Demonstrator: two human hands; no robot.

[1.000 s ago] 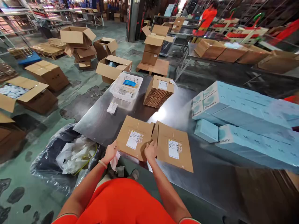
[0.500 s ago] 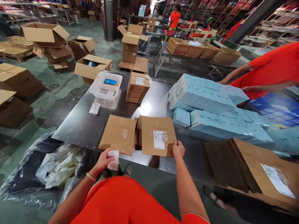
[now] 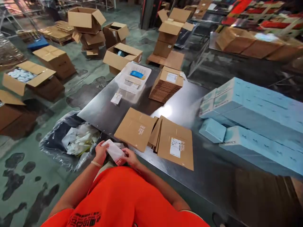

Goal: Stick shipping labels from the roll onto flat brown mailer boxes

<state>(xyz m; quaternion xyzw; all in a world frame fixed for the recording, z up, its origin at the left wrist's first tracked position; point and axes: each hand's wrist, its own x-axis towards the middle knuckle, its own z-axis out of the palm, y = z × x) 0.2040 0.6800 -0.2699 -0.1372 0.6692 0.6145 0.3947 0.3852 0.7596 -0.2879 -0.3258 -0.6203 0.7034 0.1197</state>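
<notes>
My left hand (image 3: 101,153) pinches one end of a white slip of paper (image 3: 115,151), and my right hand (image 3: 130,157) grips its other end, just off the table's near edge. A little red print shows at the slip's lower part. Beyond my hands lie a flat folded carton (image 3: 133,129) with white lettering and, to its right, another flat carton (image 3: 183,134) bearing a white label (image 3: 175,147). Folded cardboard shows between the two. Neither hand touches these cartons.
On the metal table (image 3: 99,110) stand a white basket (image 3: 123,77), a stack of folded cartons (image 3: 163,88) and rows of light-blue boxes (image 3: 258,97). A plastic-lined bin (image 3: 56,138) of crumpled paper is at the left. Open cartons (image 3: 123,56) stand on the floor behind.
My right hand has left the labelled carton and moved left to the paper slip, which both hands now hold. The view has turned, so the table appears shifted rightward.
</notes>
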